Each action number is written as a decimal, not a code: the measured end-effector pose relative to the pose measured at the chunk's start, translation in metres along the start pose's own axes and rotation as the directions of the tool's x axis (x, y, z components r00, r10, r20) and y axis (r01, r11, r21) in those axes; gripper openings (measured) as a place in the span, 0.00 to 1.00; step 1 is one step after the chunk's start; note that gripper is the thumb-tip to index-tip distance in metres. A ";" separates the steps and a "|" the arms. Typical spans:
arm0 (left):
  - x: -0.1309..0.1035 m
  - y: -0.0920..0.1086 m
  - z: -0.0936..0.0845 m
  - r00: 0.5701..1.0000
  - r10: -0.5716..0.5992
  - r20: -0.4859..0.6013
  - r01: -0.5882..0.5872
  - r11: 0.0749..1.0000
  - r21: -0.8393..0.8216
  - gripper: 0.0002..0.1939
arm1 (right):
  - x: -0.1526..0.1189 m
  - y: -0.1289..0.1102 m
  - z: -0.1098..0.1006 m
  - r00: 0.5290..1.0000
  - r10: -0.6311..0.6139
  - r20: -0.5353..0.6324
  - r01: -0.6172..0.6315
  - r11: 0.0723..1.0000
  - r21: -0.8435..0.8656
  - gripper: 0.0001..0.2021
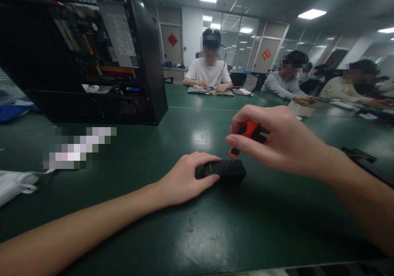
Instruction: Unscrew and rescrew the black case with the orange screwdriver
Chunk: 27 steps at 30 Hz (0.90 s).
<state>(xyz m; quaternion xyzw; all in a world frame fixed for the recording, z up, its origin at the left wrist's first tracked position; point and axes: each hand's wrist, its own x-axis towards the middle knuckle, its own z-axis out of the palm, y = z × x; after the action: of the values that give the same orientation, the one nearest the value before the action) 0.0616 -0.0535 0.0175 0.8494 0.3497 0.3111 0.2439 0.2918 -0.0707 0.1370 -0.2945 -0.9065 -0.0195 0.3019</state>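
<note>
A small black box-shaped device [232, 170] lies on the green tabletop [197, 222]. My left hand [191, 177] grips its left end, thumb on the near side and fingers on the far side. Above it, my right hand [271, 136] is wrapped round the red-and-black handle of a screwdriver [250, 129]. The thin shaft slants down and left to the top of the black device. Whether the tip sits in a screw is too small to tell.
An open black computer case [150, 71] stands at the back left. White cloth-like material [18, 185] lies at the left edge. A dark object [360, 155] rests at the right. Across the table a person in a white shirt [209, 73] works; others sit at the right.
</note>
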 end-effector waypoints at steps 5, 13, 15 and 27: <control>-0.002 0.000 -0.003 1.000 0.002 0.017 -0.002 1.000 0.008 0.19 | 0.021 -0.005 -0.011 0.984 -0.021 0.174 0.023 1.000 -0.009 0.08; -0.005 -0.003 -0.004 1.000 0.015 0.005 -0.015 0.999 0.030 0.19 | 0.016 -0.016 -0.026 0.939 -0.048 0.342 0.087 0.991 -0.099 0.09; -0.005 -0.003 -0.004 1.000 0.011 0.004 -0.011 0.999 0.034 0.19 | 0.016 -0.017 -0.026 0.944 -0.075 0.321 0.118 0.986 -0.115 0.08; -0.009 0.003 -0.013 0.998 -0.016 0.053 0.013 0.998 0.062 0.18 | 0.029 -0.020 -0.025 0.916 -0.140 0.376 0.197 0.973 -0.119 0.09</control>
<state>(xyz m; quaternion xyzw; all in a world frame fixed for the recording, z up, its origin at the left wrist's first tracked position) 0.0489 -0.0592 0.0249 0.8620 0.3585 0.2755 0.2293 0.2760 -0.0773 0.1762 -0.2359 -0.9645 -0.0605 0.1019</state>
